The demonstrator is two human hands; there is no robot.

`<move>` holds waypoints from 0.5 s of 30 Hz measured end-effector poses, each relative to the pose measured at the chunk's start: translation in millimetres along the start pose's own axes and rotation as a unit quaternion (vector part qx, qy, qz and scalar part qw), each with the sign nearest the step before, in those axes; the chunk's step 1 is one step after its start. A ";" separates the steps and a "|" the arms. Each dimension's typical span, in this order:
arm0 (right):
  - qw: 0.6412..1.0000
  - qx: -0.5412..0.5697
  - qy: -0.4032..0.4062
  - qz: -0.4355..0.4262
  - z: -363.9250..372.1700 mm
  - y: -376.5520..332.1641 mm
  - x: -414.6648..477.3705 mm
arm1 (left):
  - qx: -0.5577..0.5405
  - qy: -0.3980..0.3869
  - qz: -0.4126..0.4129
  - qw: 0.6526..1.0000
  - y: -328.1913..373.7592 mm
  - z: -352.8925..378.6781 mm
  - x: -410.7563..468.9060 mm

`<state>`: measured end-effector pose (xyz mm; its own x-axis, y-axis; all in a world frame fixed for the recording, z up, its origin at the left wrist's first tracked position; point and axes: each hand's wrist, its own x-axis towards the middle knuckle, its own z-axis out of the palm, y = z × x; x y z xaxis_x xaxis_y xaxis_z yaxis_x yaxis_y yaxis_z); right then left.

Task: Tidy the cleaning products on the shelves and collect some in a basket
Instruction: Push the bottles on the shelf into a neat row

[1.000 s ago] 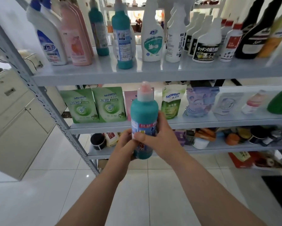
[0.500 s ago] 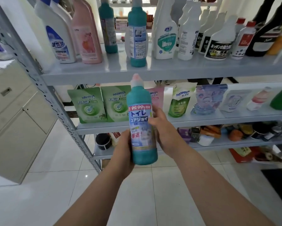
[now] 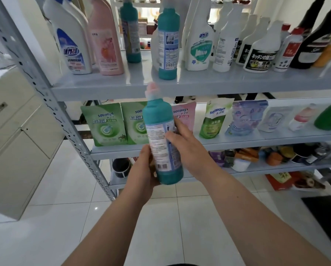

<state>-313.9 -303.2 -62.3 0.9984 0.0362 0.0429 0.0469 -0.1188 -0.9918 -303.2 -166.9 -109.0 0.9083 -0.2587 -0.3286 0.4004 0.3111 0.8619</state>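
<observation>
We hold the teal toilet-cleaner bottle (image 3: 160, 120) with both hands. Left hand (image 3: 143, 170) wraps its base from 7 o'clock, right hand (image 3: 188, 148) clasps the back label from 3 o'clock. Bottle near upright, pink cap (image 3: 152, 89) at 12, off the shelves, in front of the middle shelf (image 3: 256, 140). Matching teal bottle (image 3: 168, 45) stands on the top shelf (image 3: 199, 87) at 12 o'clock. Green seaways pouch (image 3: 104, 124) sits at 9.

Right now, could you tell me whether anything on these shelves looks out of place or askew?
Yes: on the middle shelf, the blue pouch and white pouch slump backward, and a small pink-and-white bottle beside them lies tilted. Nothing looks spilled or damaged.
</observation>
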 end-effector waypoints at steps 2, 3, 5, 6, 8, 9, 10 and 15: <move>1.000 0.012 -0.006 0.018 0.3 -0.3 5.0 | -0.061 -0.020 -0.057 0.996 6.2 0.1 -4.5; 0.999 0.014 -0.010 0.028 1.5 0.5 7.4 | -0.092 -0.033 -0.101 0.990 9.9 0.1 -6.9; 0.998 0.018 -0.031 0.045 7.2 0.9 8.7 | -0.156 -0.073 -0.160 0.972 15.9 -1.5 -9.0; 0.998 0.021 -0.037 0.053 11.1 1.0 9.0 | -0.182 -0.085 -0.171 0.965 18.6 -4.2 -8.9; 0.998 0.013 -0.027 0.058 19.8 2.2 11.5 | -0.216 -0.093 -0.185 0.954 25.4 -11.2 -8.9; 0.998 0.013 -0.019 0.056 24.9 2.7 13.5 | -0.229 -0.097 -0.192 0.949 28.9 -15.3 -9.0; 0.998 0.024 -0.013 0.057 30.7 3.1 15.7 | -0.238 -0.104 -0.198 0.945 32.3 -20.0 -9.3; 0.993 0.087 0.001 0.076 59.6 5.0 30.8 | -0.236 -0.100 -0.198 0.946 43.9 -50.2 -3.9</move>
<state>-284.8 -243.6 -73.1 0.9936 0.0292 -0.1093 -0.1107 0.0514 -0.9925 -283.1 -106.3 -89.2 0.6533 -0.5935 -0.4701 0.7571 0.5151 0.4018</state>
